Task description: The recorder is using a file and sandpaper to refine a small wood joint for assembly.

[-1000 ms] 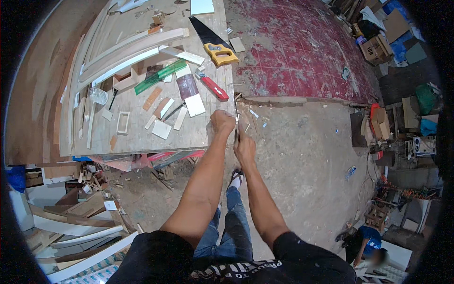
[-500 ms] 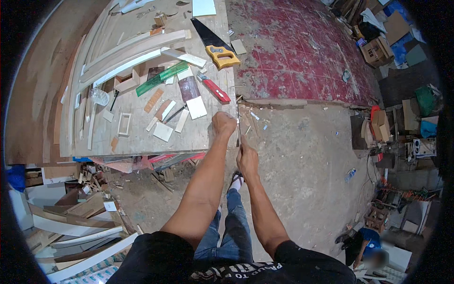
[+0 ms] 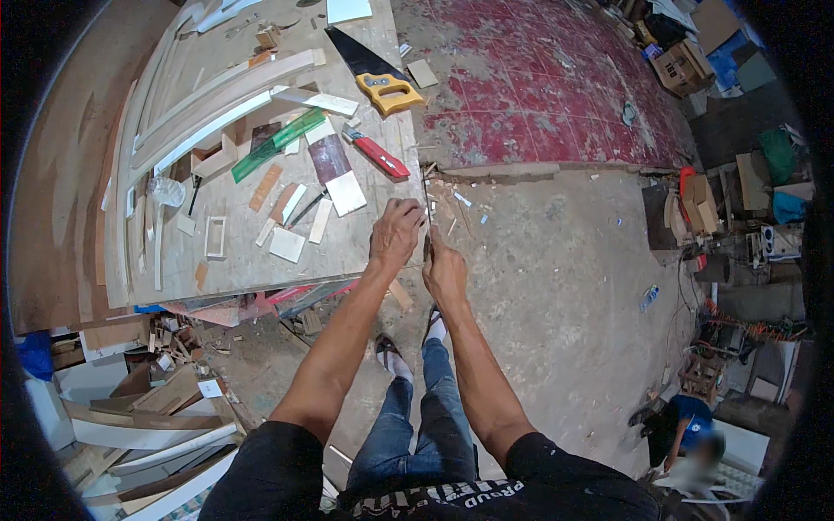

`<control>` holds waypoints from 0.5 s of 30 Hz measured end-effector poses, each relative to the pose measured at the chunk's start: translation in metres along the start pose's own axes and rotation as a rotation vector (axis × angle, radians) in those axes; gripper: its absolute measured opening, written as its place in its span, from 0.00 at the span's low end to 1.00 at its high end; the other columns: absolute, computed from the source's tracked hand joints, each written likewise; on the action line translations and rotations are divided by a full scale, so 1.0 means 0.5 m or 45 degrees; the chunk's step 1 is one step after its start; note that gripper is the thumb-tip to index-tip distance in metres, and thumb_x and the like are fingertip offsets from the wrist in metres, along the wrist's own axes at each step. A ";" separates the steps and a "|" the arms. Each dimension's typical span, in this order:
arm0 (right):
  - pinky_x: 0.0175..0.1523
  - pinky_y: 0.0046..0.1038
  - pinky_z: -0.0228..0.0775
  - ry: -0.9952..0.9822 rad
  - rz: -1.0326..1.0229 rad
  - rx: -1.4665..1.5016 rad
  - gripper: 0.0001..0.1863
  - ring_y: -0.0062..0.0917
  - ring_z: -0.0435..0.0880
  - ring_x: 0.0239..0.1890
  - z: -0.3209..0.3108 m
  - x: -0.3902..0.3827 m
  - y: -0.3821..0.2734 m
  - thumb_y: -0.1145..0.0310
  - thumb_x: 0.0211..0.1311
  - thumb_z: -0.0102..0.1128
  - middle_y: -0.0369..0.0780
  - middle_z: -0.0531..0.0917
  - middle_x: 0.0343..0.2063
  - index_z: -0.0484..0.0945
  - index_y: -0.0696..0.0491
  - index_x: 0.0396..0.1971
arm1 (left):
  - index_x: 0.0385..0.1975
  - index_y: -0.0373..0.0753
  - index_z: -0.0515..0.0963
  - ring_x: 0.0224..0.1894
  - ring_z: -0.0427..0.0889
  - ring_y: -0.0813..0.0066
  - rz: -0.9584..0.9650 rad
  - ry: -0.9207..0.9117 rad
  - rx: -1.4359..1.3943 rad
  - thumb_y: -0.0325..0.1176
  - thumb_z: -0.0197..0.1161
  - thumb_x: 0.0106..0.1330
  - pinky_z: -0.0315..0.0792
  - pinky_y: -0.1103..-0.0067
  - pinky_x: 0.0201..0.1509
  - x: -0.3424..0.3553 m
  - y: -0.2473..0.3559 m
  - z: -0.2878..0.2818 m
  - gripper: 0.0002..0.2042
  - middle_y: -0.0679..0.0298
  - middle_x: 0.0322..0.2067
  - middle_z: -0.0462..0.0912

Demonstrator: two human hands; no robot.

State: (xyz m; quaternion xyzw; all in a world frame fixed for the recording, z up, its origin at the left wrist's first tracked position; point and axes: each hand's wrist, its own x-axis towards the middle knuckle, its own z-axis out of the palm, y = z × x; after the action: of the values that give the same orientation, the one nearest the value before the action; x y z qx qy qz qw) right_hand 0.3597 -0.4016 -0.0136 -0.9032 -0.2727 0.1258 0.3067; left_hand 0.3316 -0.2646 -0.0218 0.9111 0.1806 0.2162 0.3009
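Note:
At the right edge of the wooden worktable (image 3: 343, 252), my left hand (image 3: 398, 231) presses down with bent, closed fingers; whatever is under them is hidden. Just beside it, my right hand (image 3: 446, 273) grips a thin, dark, narrow tool (image 3: 426, 248) that runs along the table edge; its kind is too small to make out. Nearest to the hands lie a red utility knife (image 3: 377, 152) and a white board with a brown band (image 3: 349, 193). Farther up is a handsaw (image 3: 388, 91) with a yellow handle.
On the table are a green translucent strip (image 3: 276, 144), a small open wooden box (image 3: 214, 156), a clear cup (image 3: 168, 191) and long wooden strips (image 3: 234, 87). Scrap boards (image 3: 148, 431) lean at lower left. Another person (image 3: 691, 425) bends down at lower right. A step borders the red floor (image 3: 539, 95).
The view has shifted slightly, so the table sits further left. My left hand has gone from a tight fist to raised, bent fingers. My right hand still grips the thin tool.

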 end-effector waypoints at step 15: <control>0.39 0.46 0.73 0.033 0.038 0.155 0.23 0.52 0.83 0.33 -0.005 -0.010 -0.008 0.74 0.61 0.52 0.57 0.82 0.29 0.74 0.53 0.59 | 0.42 0.32 0.81 0.48 0.78 0.54 0.067 -0.109 -0.287 0.27 0.64 0.62 0.73 0.67 0.54 -0.001 -0.028 -0.053 0.10 0.52 0.43 0.82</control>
State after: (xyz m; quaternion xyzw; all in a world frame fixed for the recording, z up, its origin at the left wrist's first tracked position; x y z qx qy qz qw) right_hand 0.3549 -0.4029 -0.0090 -0.8883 -0.2472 0.1350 0.3628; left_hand 0.3151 -0.2416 -0.0117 0.8842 0.1183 0.2038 0.4032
